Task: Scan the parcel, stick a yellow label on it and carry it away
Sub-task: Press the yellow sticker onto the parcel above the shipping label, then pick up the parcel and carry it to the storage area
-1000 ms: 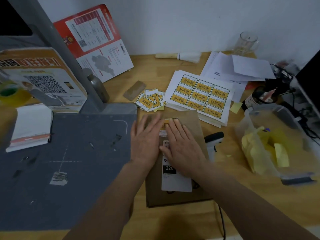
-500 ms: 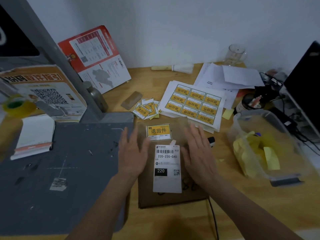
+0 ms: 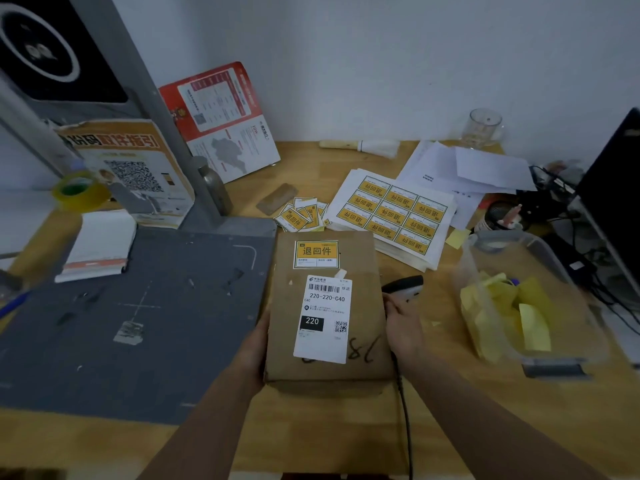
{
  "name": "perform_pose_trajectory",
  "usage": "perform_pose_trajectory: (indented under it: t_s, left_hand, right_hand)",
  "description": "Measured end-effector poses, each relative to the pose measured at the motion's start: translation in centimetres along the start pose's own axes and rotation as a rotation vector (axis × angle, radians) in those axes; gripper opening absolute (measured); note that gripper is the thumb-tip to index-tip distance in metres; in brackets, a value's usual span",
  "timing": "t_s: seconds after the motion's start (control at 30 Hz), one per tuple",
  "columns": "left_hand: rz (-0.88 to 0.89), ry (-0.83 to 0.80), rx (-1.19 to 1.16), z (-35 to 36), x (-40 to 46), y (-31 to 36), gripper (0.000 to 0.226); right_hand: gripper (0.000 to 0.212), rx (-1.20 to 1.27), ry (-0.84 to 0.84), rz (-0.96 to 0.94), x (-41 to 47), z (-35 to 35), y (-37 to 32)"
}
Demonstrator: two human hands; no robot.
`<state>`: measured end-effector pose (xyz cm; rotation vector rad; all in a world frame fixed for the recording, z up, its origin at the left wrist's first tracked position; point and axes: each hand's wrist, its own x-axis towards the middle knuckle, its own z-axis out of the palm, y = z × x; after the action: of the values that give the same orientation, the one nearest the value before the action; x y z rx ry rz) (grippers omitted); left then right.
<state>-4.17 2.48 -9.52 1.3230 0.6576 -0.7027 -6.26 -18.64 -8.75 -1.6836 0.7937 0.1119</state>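
A brown cardboard parcel (image 3: 360, 289) sits in the middle of the desk, its near end seemingly lifted off the wood. A yellow label (image 3: 316, 254) is stuck near its far end, above a white shipping label (image 3: 323, 318). My left hand (image 3: 254, 344) grips the parcel's left side, mostly hidden behind it. My right hand (image 3: 401, 322) holds the right side. A handheld barcode scanner (image 3: 403, 287) lies just beyond my right fingers, its cable running back under my right arm.
A grey scanning mat (image 3: 138, 323) with a metal post (image 3: 166, 116) lies to the left. Sheets of yellow labels (image 3: 391, 213) and loose cut labels (image 3: 299, 216) lie beyond the parcel. A clear plastic bin (image 3: 526, 296) of yellow backing scraps stands at the right, a monitor (image 3: 613, 195) behind it.
My palms pressed the yellow label flat a second ago, then slid apart off the top. Both hands now grip the parcel's sides, and the parcel has come nearer to me.
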Motion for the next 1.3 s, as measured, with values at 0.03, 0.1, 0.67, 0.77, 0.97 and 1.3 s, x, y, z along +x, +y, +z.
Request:
perform_pose_trajectory:
  t_s: [0.03, 0.1, 0.67, 0.77, 0.97, 1.3]
  left_hand:
    - [0.028, -0.004, -0.028, 0.2, -0.1, -0.2, 0.05]
    - [0.079, 0.012, -0.062, 0.5, -0.2, -0.5, 0.048]
    - [0.323, -0.023, -0.15, 2.6, -5.3, 4.7, 0.051]
    - [0.328, -0.018, -0.098, 3.5, -5.8, 5.4, 0.051]
    - [0.297, -0.185, 0.098, 6.9, -5.4, 6.9, 0.049]
    - [0.177, -0.584, 0.483, 12.4, -5.7, 5.7, 0.052]
  right_hand:
    - [0.038, -0.003, -0.011, 0.016, 0.0, 0.1, 0.0]
    - [0.04, -0.01, -0.04, 0.071, 0.2, 0.1, -0.2]
    - [0.054, 0.372, -0.321, 0.246, -0.5, -2.9, -6.1]
    - [0.053, 0.437, -0.307, 0.223, -1.2, -3.9, -6.2]
    - [0.048, 0.631, -0.098, 0.147, -3.7, -6.9, -4.4]
    - [0.054, 0.948, 0.314, 0.065, -12.9, -9.8, 1.2]
